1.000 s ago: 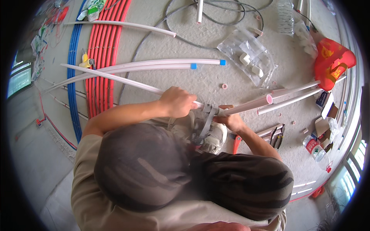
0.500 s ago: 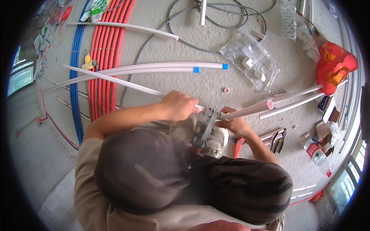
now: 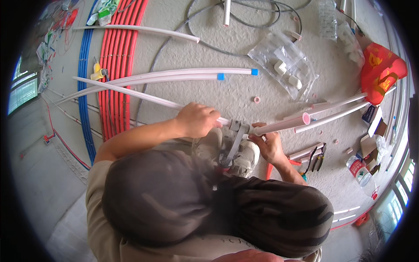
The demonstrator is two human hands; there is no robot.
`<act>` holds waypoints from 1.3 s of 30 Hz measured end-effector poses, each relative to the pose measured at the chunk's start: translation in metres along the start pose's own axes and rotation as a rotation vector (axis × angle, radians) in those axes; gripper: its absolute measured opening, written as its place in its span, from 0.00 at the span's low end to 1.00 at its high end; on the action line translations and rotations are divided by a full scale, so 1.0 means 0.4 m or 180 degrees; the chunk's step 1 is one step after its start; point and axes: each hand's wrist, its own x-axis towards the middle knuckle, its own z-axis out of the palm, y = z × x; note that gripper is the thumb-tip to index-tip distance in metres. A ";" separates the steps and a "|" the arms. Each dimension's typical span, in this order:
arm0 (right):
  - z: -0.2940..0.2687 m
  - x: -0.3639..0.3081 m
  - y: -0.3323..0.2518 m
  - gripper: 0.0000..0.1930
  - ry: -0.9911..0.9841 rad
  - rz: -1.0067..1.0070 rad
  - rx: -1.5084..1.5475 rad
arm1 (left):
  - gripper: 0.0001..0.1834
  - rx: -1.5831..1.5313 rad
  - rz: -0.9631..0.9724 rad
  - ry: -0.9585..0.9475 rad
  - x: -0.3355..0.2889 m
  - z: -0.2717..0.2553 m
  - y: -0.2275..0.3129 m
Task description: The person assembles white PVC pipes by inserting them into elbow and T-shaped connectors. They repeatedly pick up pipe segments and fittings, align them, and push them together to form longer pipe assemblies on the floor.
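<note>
Rough gray floor (image 3: 218,96) is all around. Mid-frame, the left hand (image 3: 198,120) has its grip tight on a thin white pipe (image 3: 148,98). Right of center, the right hand (image 3: 269,146) holds a fat white pipe (image 3: 281,125).

red bag (image 3: 380,72), clear bottle (image 3: 359,171), window (image 3: 23,96)

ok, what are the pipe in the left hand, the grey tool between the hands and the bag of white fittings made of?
Pipe: likely rigid plastic, smooth satin; whitish with pinkish striping.
Grey tool: probably metal, matte; dull grey, flat bar-like arm.
Bag: looks like thin plastic film, clear, glossy; creases catch light and white fittings show through.
</note>
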 end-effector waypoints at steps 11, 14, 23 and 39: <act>-0.009 -0.010 0.034 0.09 0.0093 -0.0297 0.0070 | 0.14 0.0413 -0.0056 0.0535 -0.100 -0.174 -0.023; -0.013 -0.021 0.034 0.10 0.0029 0.0124 0.0494 | 0.15 0.0386 0.0433 0.0537 -0.046 -0.200 0.051; -0.080 -0.146 -0.052 0.19 0.0633 0.0202 0.0273 | 0.17 0.0190 0.0942 0.0738 0.041 -0.211 0.209; -0.080 -0.174 -0.267 0.19 0.0795 -0.0539 0.0098 | 0.16 0.0403 0.0934 0.0931 0.093 -0.210 0.277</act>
